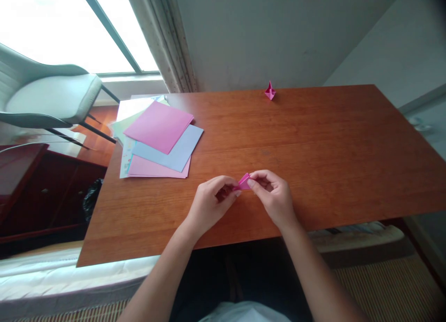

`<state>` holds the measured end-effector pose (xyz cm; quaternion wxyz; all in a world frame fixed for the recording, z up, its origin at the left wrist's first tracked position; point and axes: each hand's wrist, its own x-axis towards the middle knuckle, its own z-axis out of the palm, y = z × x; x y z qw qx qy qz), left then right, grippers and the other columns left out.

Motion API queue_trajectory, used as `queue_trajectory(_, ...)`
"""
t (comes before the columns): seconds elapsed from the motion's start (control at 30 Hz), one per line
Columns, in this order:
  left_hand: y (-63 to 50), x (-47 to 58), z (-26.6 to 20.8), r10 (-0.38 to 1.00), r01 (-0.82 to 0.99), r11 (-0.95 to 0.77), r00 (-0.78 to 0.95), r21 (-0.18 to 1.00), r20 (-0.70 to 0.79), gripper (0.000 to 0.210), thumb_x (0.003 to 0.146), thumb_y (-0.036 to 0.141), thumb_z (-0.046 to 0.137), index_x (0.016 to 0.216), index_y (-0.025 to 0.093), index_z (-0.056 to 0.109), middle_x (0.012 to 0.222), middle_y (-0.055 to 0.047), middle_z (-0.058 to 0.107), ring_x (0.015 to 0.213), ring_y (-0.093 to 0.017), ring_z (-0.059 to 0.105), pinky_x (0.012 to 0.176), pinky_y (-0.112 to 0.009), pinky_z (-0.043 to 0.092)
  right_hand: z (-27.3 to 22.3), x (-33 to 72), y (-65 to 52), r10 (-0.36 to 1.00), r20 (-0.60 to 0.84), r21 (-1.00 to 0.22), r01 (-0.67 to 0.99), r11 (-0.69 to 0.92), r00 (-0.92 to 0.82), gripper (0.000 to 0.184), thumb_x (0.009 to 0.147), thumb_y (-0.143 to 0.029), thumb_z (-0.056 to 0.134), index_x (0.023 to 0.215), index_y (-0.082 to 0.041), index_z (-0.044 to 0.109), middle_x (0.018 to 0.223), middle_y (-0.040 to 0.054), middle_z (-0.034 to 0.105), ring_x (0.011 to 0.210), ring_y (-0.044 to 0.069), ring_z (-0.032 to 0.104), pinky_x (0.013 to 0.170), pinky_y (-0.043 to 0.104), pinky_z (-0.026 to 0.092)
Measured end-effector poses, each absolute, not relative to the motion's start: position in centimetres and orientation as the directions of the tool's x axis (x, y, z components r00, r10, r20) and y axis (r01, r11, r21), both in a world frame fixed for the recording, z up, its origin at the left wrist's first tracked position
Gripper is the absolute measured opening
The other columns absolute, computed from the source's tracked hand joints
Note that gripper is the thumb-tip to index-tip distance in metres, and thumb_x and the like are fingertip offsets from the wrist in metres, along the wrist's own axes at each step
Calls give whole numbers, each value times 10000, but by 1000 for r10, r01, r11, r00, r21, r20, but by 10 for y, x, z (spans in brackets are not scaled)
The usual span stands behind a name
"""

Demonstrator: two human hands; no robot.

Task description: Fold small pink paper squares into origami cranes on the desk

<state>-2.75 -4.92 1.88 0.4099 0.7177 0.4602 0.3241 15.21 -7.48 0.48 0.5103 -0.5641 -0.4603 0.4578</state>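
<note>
Between my two hands is a small piece of folded pink paper (244,182), held just above the near part of the wooden table. My left hand (216,196) pinches its left end between thumb and fingers. At the right end, my right hand (273,194) grips it the same way, thumb on the near side. The fingertips cover both ends, so the full folded shape is hidden. Near the table's far edge stands a small pink origami figure (270,91) with a pointed top, apart from my hands.
On the left of the brown table (324,150) lies a stack of paper: a pink sheet (160,126) on top, a light blue sheet (184,147) and a paler pink sheet (156,167) below. A grey chair (52,96) stands beyond the left edge, near a curtain (165,38).
</note>
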Motion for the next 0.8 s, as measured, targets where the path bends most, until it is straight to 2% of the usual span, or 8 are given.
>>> queue_trajectory(0.3, -47, -28, 18, 943, 287, -107, 334, 952, 5, 96, 874, 265, 683, 837, 177, 670, 759, -26, 703, 656, -131, 630, 599, -222, 495, 8, 152, -73, 982, -106, -994, -9, -106, 159, 146, 840, -349, 724, 879, -210, 702, 856, 31, 729, 787, 182, 689, 723, 301, 565)
queue_trajectory(0.57, -46, -30, 16, 935, 195, 14, 345, 981, -82, 161, 862, 300, 706, 811, 156, 658, 725, -28, 669, 639, -131, 613, 586, -228, 485, 7, 152, -75, 985, -89, -996, -10, -88, 145, 141, 845, -349, 727, 887, -216, 706, 864, 24, 735, 790, 174, 695, 716, 290, 567)
queue_trajectory(0.8, -46, -27, 18, 945, 135, 38, 317, 990, -80, 150, 850, 272, 720, 861, 167, 615, 768, -16, 644, 663, -116, 595, 599, -217, 469, 6, 151, -75, 986, -43, -998, 26, -48, 162, 143, 844, -362, 721, 872, -222, 707, 877, 36, 743, 804, 189, 700, 722, 313, 583)
